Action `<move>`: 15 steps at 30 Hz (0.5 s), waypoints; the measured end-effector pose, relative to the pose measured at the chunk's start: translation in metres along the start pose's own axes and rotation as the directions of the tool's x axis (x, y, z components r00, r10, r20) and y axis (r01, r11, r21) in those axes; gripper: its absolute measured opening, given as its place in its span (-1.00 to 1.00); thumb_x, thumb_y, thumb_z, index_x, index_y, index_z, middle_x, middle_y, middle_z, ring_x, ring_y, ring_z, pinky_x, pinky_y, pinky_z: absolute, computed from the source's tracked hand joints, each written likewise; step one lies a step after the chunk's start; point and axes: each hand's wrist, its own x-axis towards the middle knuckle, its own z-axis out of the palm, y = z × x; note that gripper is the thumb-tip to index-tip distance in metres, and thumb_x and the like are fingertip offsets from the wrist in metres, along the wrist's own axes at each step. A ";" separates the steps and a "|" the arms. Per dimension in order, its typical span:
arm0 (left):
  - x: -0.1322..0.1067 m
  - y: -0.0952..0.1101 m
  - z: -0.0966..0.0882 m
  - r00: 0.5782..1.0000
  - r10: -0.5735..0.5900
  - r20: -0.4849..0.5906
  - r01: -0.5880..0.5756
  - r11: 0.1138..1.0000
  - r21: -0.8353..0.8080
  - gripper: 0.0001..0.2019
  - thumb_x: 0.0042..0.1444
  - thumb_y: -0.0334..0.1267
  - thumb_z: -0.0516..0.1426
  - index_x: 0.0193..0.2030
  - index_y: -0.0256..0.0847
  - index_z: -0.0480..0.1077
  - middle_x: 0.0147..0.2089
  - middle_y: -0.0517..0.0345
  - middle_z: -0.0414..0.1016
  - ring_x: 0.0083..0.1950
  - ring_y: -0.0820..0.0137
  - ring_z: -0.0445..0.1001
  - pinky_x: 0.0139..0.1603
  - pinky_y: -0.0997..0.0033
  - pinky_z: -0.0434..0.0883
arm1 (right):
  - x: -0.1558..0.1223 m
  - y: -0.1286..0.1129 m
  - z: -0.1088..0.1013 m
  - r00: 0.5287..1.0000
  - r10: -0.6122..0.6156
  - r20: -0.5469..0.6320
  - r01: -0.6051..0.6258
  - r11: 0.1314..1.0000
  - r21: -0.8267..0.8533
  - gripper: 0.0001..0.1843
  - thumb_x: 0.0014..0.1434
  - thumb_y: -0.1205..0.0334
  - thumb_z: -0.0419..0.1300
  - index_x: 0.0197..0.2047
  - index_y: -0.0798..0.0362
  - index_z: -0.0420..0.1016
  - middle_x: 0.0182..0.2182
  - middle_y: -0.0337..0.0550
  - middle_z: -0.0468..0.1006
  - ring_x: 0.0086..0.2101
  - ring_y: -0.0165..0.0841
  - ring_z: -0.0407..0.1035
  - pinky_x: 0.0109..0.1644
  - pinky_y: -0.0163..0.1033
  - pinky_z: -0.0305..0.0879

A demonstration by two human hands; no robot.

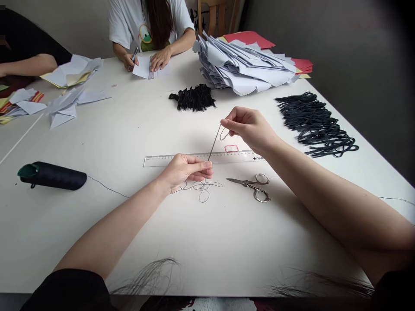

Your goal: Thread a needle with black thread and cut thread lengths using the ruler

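A dark cord (214, 143) runs taut and slanting between my two hands. My left hand (191, 168) pinches its lower part between thumb and fingers, just in front of the clear ruler (158, 161). Higher and to the right, my right hand (244, 125) pinches the upper end, where a small loop hangs below the fingertips. Thin dark thread lies in loose loops (203, 190) on the table beneath my left hand. Small metal scissors (249, 185) lie to the right of that hand, blades pointing left. A black thread spool (53, 176) rests on its side at the left, trailing thread.
Bundled black cords (193, 98) lie mid-table, and a row of looped dark cords (316, 123) at right. A tall paper stack (243, 65) stands behind. Across the white table (162, 255), a person (152, 30) holds a pen over paper. Another person's arm (29, 65) is near folded papers.
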 end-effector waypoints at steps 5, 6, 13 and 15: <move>0.002 -0.001 0.000 1.000 -0.013 0.003 0.013 1.000 -0.013 -0.68 -0.10 -0.02 0.40 -0.36 -0.26 0.61 -0.31 0.03 0.63 -0.26 0.41 0.60 -0.23 0.51 0.51 | 0.001 0.000 0.001 1.000 -0.007 -0.013 0.007 1.000 0.013 -0.76 0.16 0.38 0.30 -0.48 0.10 0.34 -0.54 -0.28 0.35 -0.52 -0.53 0.25 -0.39 -0.34 0.18; 0.002 -0.002 0.000 1.000 -0.017 0.004 0.017 1.000 -0.015 -0.68 -0.10 -0.02 0.40 -0.36 -0.26 0.61 -0.31 0.03 0.63 -0.26 0.41 0.60 -0.23 0.50 0.51 | 0.002 0.000 0.001 1.000 -0.008 -0.012 0.008 1.000 0.019 -0.76 0.16 0.38 0.29 -0.48 0.10 0.34 -0.54 -0.28 0.35 -0.52 -0.53 0.25 -0.39 -0.34 0.18; 0.001 -0.002 0.002 0.999 -0.042 0.023 0.042 0.999 -0.022 -0.66 -0.17 -0.03 0.44 -0.41 -0.28 0.58 -0.36 0.04 0.62 -0.31 0.41 0.60 -0.25 0.49 0.51 | 0.003 0.004 0.000 1.000 0.016 -0.016 -0.015 0.998 0.059 -0.76 0.15 0.32 0.31 -0.47 0.10 0.33 -0.55 -0.29 0.33 -0.51 -0.53 0.25 -0.38 -0.33 0.20; 0.001 -0.001 0.002 0.999 -0.044 0.025 0.045 0.999 -0.019 -0.65 -0.17 -0.03 0.44 -0.41 -0.28 0.57 -0.37 0.04 0.62 -0.31 0.41 0.60 -0.25 0.49 0.50 | 0.002 0.004 0.000 1.000 0.023 -0.008 -0.022 0.998 0.053 -0.76 0.15 0.30 0.31 -0.47 0.10 0.33 -0.54 -0.29 0.33 -0.50 -0.53 0.25 -0.37 -0.32 0.20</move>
